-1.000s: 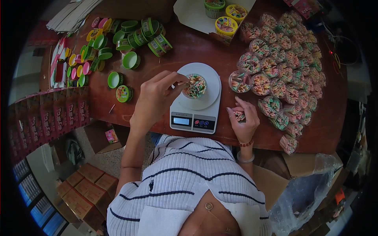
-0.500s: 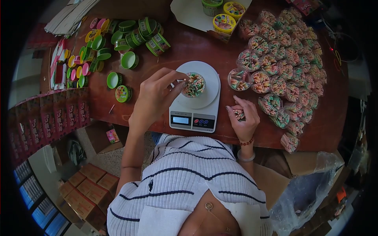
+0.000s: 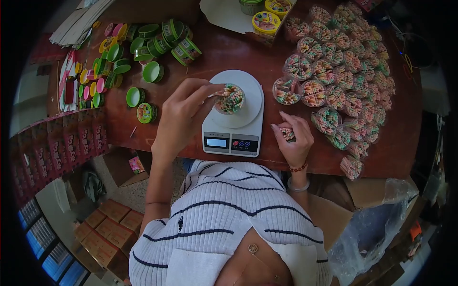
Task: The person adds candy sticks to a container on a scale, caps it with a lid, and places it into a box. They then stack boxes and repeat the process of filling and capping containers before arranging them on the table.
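A clear cup of thin pastel sticks [image 3: 230,99] stands on the round plate of a white kitchen scale [image 3: 233,138]. At the cup's left rim, my left hand [image 3: 188,112] is closed in a pinch, with what looks like a thin pale stick between the fingertips; the fingers partly hide it. To the right of the scale, my right hand [image 3: 296,140] curls around a small bundle of thin sticks [image 3: 287,134], low over the table edge. Close above that hand is a less tightly filled clear cup of sticks [image 3: 286,90].
Many stick-filled clear cups [image 3: 343,81] crowd the table's right side. Green tubs [image 3: 152,72] and pink and yellow lids [image 3: 100,85] lie at left. A carton [image 3: 229,19] with yellow-lidded tubs [image 3: 265,22] stands at the back. One stick [image 3: 133,131] lies loose.
The view has shifted slightly, so the table items appear a little higher and further left. My left fingertips stay at the cup's rim; my right hand keeps its bundle.
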The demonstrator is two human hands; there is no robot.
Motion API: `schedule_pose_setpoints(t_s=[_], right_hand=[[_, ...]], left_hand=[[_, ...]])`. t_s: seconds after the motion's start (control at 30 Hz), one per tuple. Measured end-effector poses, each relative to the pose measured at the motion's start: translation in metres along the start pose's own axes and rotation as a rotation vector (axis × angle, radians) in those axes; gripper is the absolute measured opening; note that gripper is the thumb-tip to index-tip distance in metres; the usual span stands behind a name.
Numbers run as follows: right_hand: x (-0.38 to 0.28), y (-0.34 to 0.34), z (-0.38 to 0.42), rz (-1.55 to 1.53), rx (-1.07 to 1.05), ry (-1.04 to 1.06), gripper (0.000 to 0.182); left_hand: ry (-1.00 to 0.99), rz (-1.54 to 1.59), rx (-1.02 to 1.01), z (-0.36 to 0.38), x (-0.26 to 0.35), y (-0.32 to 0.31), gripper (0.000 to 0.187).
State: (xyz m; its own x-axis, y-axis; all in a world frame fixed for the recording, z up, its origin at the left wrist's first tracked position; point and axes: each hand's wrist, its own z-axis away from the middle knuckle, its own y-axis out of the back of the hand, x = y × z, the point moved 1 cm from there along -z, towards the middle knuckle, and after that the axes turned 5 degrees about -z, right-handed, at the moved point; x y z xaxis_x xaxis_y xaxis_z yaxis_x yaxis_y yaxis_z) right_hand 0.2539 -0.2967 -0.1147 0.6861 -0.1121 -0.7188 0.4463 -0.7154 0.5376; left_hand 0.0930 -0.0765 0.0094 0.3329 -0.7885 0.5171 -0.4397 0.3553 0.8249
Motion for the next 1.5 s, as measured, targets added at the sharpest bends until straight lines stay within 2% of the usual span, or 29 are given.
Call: schedule_pose_setpoints(t_s=[0.03, 0.1, 0.13, 0.2, 0.27, 0.3, 0.33, 0.37, 0.47, 0.6, 0.7, 0.8, 0.93, 1.0, 1.1, 1.23, 1.3, 1.37, 1.43, 1.5], right_hand=[[0.0, 0.001, 0.001, 0.013, 0.001, -0.01, 0.041], [0.0, 0.001, 0.001, -0.082, -0.011, -0.086, 0.047], [0.0, 0.003, 0.002, -0.073, -0.015, -0.086, 0.047], [0.001, 0.003, 0.002, -0.092, -0.005, -0.056, 0.053], [0.003, 0.001, 0.007, -0.1, 0.027, -0.071, 0.053], [0.004, 0.001, 0.009, -0.104, 0.068, -0.092, 0.052], [0.002, 0.005, 0.012, -0.07, 0.039, -0.158, 0.053], [0.003, 0.008, 0.014, -0.089, 0.056, -0.157, 0.054], [0.006, 0.012, 0.018, -0.101, 0.048, -0.111, 0.056], [0.011, 0.014, 0.022, -0.111, 0.032, -0.195, 0.059], [0.01, 0.012, 0.02, -0.089, 0.036, -0.171, 0.053], [0.006, 0.011, 0.013, -0.089, 0.041, -0.08, 0.041], [0.007, 0.009, 0.011, -0.031, 0.076, -0.061, 0.05], [0.005, 0.009, 0.01, -0.071, 0.028, -0.096, 0.057], [0.004, 0.012, 0.007, 0.049, -0.003, -0.03, 0.061], [0.003, 0.015, 0.006, 0.0, 0.009, 0.007, 0.058], [0.004, 0.018, 0.006, 0.021, -0.062, 0.068, 0.057], [0.005, 0.018, 0.007, 0.007, -0.087, 0.043, 0.056], [0.004, 0.018, 0.008, -0.001, -0.114, 0.017, 0.056], [0.002, 0.018, 0.007, 0.0, -0.128, -0.021, 0.059]], left_hand=[[0.008, -0.009, 0.048, -0.001, 0.009, 0.002, 0.026], [-0.075, 0.063, -0.026, 0.0, 0.036, -0.004, 0.03], [-0.12, 0.106, -0.161, 0.001, 0.048, -0.013, 0.034], [-0.141, 0.208, -0.313, 0.009, 0.065, -0.052, 0.029], [-0.125, 0.101, -0.423, 0.014, 0.069, -0.091, 0.023], [-0.103, 0.091, -0.413, 0.018, 0.07, -0.109, 0.023], [-0.193, 0.048, -0.329, 0.021, 0.07, -0.126, 0.02], [-0.284, 0.0, -0.25, 0.021, 0.072, -0.135, 0.018], [-0.344, -0.089, -0.113, 0.023, 0.091, -0.138, 0.022], [-0.352, -0.123, -0.106, 0.026, 0.094, -0.149, 0.02], [-0.351, 0.031, -0.084, 0.021, 0.086, -0.144, 0.023], [-0.278, 0.323, -0.142, 0.014, 0.07, -0.133, 0.024], [-0.276, 0.296, -0.128, 0.011, 0.056, -0.129, 0.024], [-0.276, 0.282, -0.168, 0.011, 0.055, -0.126, 0.024], [-0.29, 0.281, -0.172, 0.011, 0.062, -0.125, 0.026], [-0.313, 0.245, -0.15, 0.014, 0.062, -0.103, 0.027], [-0.228, 0.339, -0.129, 0.017, 0.06, -0.071, 0.026], [-0.117, 0.311, 0.002, 0.011, 0.052, -0.031, 0.018], [-0.048, 0.135, 0.164, 0.003, 0.035, -0.005, 0.014], [0.062, 0.084, 0.184, -0.004, 0.019, 0.008, 0.015]])
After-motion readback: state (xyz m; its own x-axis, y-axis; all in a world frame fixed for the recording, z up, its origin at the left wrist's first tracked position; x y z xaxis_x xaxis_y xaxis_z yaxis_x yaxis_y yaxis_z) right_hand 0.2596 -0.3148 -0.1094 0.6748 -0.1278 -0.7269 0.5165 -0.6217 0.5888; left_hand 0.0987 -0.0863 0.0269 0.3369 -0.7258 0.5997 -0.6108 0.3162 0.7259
